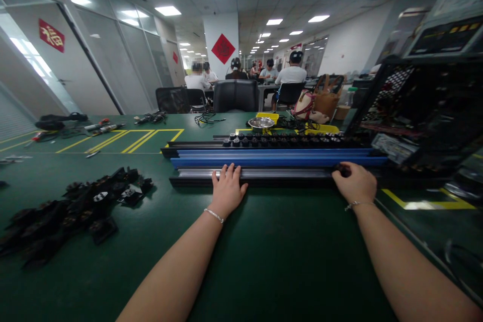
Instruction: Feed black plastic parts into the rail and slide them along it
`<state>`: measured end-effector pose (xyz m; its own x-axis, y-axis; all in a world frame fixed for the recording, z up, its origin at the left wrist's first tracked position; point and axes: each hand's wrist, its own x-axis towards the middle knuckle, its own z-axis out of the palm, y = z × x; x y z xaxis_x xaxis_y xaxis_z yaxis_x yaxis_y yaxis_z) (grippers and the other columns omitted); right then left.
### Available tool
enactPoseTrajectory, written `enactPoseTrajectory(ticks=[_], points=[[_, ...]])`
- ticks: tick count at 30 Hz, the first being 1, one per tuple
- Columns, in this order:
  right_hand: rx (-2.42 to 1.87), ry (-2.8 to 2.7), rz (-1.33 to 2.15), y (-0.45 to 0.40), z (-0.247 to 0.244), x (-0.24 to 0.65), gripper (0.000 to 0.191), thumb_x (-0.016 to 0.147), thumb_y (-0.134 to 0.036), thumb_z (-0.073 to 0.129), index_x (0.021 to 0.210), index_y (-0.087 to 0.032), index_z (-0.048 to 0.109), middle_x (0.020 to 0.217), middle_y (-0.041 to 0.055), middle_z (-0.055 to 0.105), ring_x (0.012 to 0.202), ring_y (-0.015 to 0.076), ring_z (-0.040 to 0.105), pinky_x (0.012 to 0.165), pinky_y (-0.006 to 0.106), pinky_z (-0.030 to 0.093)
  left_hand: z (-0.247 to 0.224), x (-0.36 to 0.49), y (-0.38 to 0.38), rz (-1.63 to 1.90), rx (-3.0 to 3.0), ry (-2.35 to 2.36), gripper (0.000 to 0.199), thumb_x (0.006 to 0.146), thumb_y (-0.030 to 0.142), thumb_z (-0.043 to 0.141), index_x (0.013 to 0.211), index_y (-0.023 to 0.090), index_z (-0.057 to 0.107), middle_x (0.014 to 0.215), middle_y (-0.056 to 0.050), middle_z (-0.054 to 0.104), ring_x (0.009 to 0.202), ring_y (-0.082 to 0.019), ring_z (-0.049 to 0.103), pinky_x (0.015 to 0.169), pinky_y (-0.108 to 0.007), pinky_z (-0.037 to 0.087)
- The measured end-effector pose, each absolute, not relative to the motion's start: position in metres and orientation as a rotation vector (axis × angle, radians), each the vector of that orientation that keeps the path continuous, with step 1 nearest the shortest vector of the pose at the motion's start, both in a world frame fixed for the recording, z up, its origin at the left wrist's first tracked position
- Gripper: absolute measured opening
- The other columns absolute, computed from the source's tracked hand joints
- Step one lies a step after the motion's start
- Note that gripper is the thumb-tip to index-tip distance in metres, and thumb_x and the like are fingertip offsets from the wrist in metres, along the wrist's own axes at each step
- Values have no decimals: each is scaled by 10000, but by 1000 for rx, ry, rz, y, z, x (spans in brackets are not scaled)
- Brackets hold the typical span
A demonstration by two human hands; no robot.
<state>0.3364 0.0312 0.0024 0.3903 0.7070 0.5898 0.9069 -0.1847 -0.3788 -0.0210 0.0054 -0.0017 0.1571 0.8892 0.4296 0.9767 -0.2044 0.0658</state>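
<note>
My left hand (227, 191) lies with its fingers spread over the near rail, a long black channel (279, 174) with a shiny grey inner face. Toward that rail's right part, my right hand (356, 182) is closed, thumb and fingers round a small black part (342, 170) at the channel. The part's exact shape is mostly hidden by the fingers. Just behind lies a long blue rail (271, 157), parallel to the black one. Farther back, small black parts with silvery tops (256, 142) stand in rows along another dark rail (196, 146).
Loose black parts (75, 211) lie heaped at left on the green table (264, 261). An open computer case (418, 105) stands at right. Behind the rails are a metal bowl (261, 123) and yellow trays (322, 129). Tools (103, 127) and cables (207, 118) lie farther back. Several people sit beyond.
</note>
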Motion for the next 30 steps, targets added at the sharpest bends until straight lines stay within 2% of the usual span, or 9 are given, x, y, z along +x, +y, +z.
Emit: enactPoseTrajectory(ticks=[8, 15, 30], points=[[-1896, -1508, -450, 31, 2, 327, 299, 714, -331, 487, 938, -183, 617, 870, 70, 614, 849, 230, 548, 870, 410, 385, -1, -20, 5, -546, -2198, -1819, 548, 859, 483, 402, 1342, 226, 426, 1439, -92, 400, 1337, -293, 290, 1070, -571, 198], [-1786, -1586, -505, 32, 2, 320, 321, 705, -356, 463, 907, -169, 630, 844, 96, 637, 832, 257, 565, 861, 435, 390, -3, -20, 6, -544, -2167, -1813, 546, 855, 490, 403, 1340, 238, 425, 1436, -79, 406, 1331, -291, 299, 1064, -568, 210], [-1628, -1770, -518, 33, 2, 290, 280, 755, -359, 482, 920, -184, 625, 882, 73, 674, 843, 233, 596, 944, 448, 360, -3, -19, 5, -558, -2162, -1825, 547, 857, 484, 405, 1341, 230, 431, 1434, -82, 410, 1334, -285, 298, 1072, -562, 204]])
